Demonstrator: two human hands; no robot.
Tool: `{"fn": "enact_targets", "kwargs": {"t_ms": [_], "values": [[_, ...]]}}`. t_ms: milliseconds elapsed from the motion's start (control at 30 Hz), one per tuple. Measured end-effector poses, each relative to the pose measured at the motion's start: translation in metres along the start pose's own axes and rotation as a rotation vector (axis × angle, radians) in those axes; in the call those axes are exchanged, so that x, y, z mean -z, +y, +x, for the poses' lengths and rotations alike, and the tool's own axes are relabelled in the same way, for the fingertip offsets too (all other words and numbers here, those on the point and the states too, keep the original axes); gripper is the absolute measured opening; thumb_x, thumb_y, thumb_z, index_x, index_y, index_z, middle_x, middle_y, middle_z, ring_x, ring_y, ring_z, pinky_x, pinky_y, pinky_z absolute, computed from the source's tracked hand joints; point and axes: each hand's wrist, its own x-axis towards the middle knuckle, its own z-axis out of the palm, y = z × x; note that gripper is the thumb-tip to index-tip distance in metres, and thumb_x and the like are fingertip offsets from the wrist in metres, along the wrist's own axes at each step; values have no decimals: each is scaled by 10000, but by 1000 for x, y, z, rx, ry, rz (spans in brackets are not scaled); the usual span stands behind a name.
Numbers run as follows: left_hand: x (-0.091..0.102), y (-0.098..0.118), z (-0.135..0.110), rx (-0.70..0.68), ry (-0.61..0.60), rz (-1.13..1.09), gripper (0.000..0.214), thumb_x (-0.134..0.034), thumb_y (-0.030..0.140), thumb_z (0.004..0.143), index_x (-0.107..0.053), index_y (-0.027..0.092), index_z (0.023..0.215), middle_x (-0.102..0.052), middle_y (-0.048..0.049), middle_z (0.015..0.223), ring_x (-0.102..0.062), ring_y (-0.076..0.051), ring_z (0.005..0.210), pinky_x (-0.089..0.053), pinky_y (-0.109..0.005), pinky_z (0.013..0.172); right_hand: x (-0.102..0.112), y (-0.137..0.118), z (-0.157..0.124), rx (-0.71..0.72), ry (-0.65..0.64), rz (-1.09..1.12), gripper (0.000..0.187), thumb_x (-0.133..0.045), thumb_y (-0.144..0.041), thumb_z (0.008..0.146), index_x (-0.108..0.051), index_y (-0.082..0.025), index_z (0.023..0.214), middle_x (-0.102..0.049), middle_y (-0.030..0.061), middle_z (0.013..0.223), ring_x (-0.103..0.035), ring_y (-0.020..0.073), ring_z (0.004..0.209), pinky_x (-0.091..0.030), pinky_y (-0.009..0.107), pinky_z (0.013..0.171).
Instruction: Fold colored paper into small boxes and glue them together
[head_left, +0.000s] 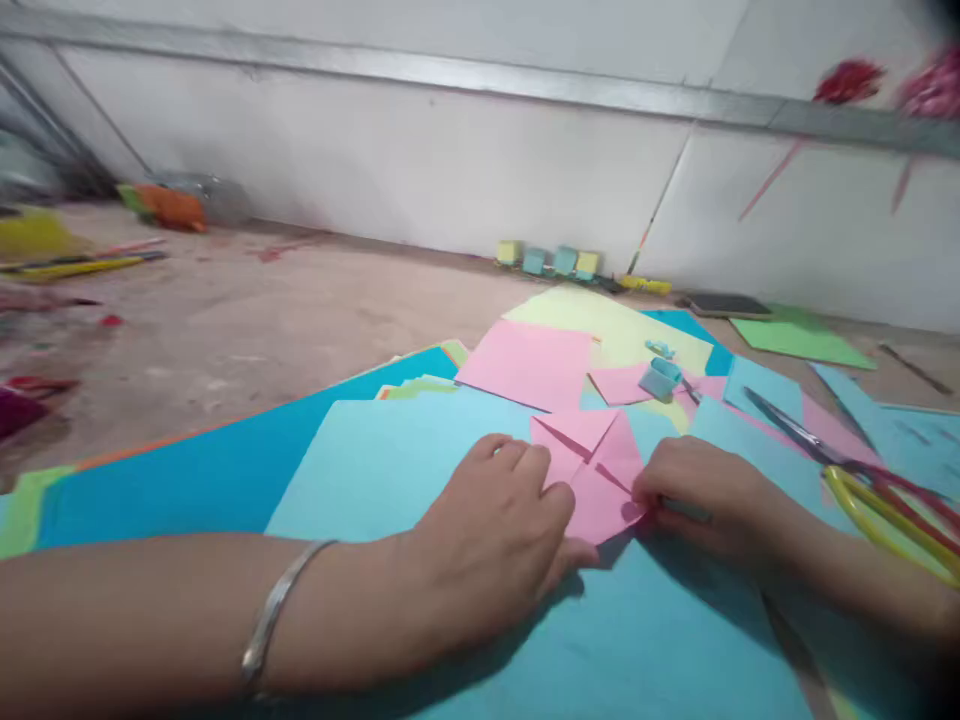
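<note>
A pink folded paper (600,470), with flaps meeting near its middle, is held between my two hands above light blue sheets (375,455). My left hand (499,525), with a silver bangle at the wrist, grips its left side with curled fingers, the thumb along the lower edge. At the lower right corner, my right hand (694,490) pinches the paper between thumb and fingertips. Scissors (840,465) with yellow and red handles lie just beyond my right hand, blades apart. A small light blue folded paper box (661,378) sits behind the pink paper.
A flat pink sheet (529,362) lies over a pale yellow sheet (600,325). Several small paper cubes (534,261) stand along the wall beside a yellow tube (645,285). A dark flat object (727,305) lies near a green sheet (799,335). Pencils (82,265) lie at far left.
</note>
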Motion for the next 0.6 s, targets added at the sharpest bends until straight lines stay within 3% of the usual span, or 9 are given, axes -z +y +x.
{"fn": "enact_targets", "kwargs": {"t_ms": [133,300,400,600], "values": [[-9,-3,1,-35,43,67,281,-664,436,843,-623,175,746,-642,-74,791,-579,-243,748,-470,-443,732,3,-5,-4,45,-54,38,191,-456,-81,896,-594,-189,821,-617,40,752,-519,159,719,-361,272,646],[-13,-5,-4,-117,130,113,134,-633,185,862,-582,176,738,-631,-61,813,-544,-223,747,-456,-377,676,2,-18,-9,-7,-28,-5,274,-446,-51,903,-639,-207,787,-622,38,757,-501,155,714,-342,283,648],[-15,-6,-4,-191,116,44,146,-596,149,873,-553,179,737,-612,-38,782,-509,-201,684,-424,-327,583,0,-25,-9,-46,-2,-62,280,-447,-44,897,-643,-205,777,-616,40,754,-497,160,714,-325,286,637],[-24,-8,-1,-182,20,82,226,-480,6,861,-553,165,718,-601,-34,731,-474,-171,612,-384,-300,535,0,-32,-9,-62,4,-195,311,-390,-40,914,-591,-173,718,-584,39,681,-466,168,676,-299,302,626]]}}
